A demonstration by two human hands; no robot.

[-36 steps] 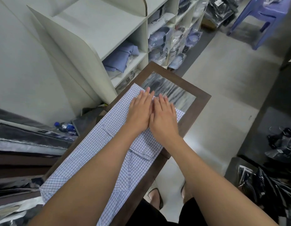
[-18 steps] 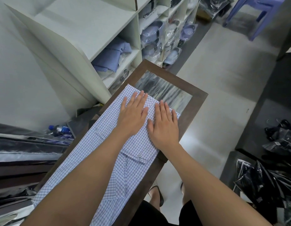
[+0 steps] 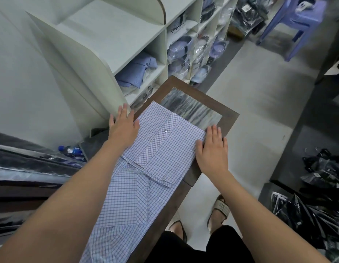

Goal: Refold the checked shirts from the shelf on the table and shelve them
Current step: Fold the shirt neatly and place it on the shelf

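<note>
Two flat palms bracket the checked shirt (image 3: 164,149), which lies spread on the bench (image 3: 228,118) as a long narrow strip. Neither of them grasps anything. My left hand (image 3: 124,128) rests at the cloth's left edge with its fingers straight and pointing to about 12 o'clock, the fingertips reaching past the bench toward the side panel of the shelf (image 3: 111,35). My right hand (image 3: 212,149) is pressed flat on the right edge, fingers together and straight, half on cloth and half on the dark bench rim. The relation that matters is the shirt's long axis. It runs from about 7 o'clock, where the tail hangs down toward my body, up to about 1 o'clock, where the far end stops short of the grey inlay. From the middle of the cloth the left hand sits at roughly 10 o'clock and the right at 3 o'clock, so both are across the short axis and up in the far half. A cuff (image 3: 165,130) lies folded over the middle between them. I judge the sides are set and the lengthwise fold is next, so the long tail at 7 o'clock is what has to travel, and both hands must come back toward me to reach it. For shelving afterwards the left hand is the nearer one, since the shelf with its folded blue shirts (image 3: 136,73) stands at about 11 o'clock, just beside the bench.
</note>
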